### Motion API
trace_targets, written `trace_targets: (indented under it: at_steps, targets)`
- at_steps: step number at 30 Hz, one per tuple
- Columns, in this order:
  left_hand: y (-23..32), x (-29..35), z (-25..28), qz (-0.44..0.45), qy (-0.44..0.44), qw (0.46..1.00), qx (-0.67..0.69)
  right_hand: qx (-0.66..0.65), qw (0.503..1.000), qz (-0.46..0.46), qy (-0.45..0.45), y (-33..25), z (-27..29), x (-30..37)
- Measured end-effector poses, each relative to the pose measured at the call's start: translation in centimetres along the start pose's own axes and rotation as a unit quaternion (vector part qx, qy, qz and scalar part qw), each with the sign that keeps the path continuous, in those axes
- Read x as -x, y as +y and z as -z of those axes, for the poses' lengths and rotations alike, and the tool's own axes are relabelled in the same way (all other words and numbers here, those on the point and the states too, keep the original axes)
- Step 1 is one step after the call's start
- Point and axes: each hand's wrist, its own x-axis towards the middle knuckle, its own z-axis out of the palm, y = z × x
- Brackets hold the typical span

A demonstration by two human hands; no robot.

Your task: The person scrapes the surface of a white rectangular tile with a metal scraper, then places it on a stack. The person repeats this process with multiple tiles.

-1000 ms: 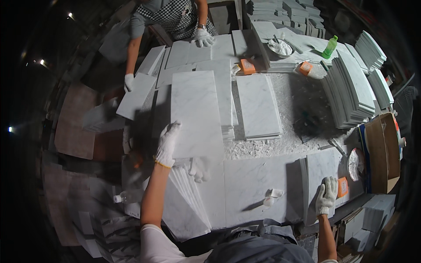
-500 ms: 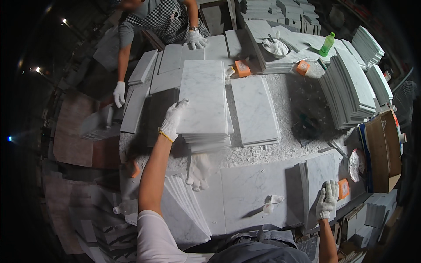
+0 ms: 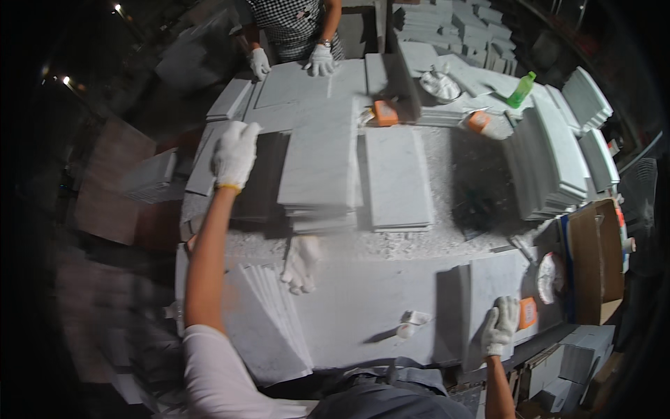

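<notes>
My left hand (image 3: pixel 235 155), in a white knit glove with a yellow cuff, is raised with its fingers stretched out and nothing visible in it. It is left of the tall stack of white marble tiles (image 3: pixel 317 164); whether it touches the slabs beneath it I cannot tell. My right hand (image 3: pixel 500 327), also gloved, lies flat on the upper face of a short stack of marble tiles (image 3: pixel 492 276) at the near right. Beside its fingertips sits a small orange block (image 3: pixel 527 313). A loose white glove (image 3: pixel 302 265) lies by the tall stack's near end.
Across the table stands a person (image 3: pixel 296 31) with gloved hands on the far slabs. A lower tile stack (image 3: pixel 399 178), fanned tiles (image 3: pixel 279 314) and a high stack (image 3: pixel 551 157) surround the dusty middle. A green bottle (image 3: pixel 521 89) and a cardboard box (image 3: pixel 593 258) are at the right.
My left hand has moved left, off the tall stack's side. My right hand remains on its tiles. The person opposite has brought one hand up from the left onto the far slabs. The view has shifted.
</notes>
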Motion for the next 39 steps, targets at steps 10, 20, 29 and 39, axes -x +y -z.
trace_targets:
  at_steps: [10, 20, 29, 39]
  targets:
    - [7.7, 25.9, 5.6, -0.148, -0.284, 0.917, 0.238, 0.081, 0.986, 0.094, -0.112, 0.5, 0.6, 0.6]
    - [12.1, 44.9, -1.2, -0.291, -0.354, 0.873, 0.165, 0.039, 0.958, 0.215, -0.185, 2.0, -3.7, -11.0]
    - [13.0, 51.5, -6.2, -0.147, -0.421, 0.884, 0.145, 0.001, 0.929, 0.308, -0.205, -1.1, -0.1, -2.4]
    - [16.3, 55.6, -21.7, -0.550, -0.368, 0.749, -0.020, -0.133, 0.991, 0.009, -0.007, 14.5, 12.5, 11.3]
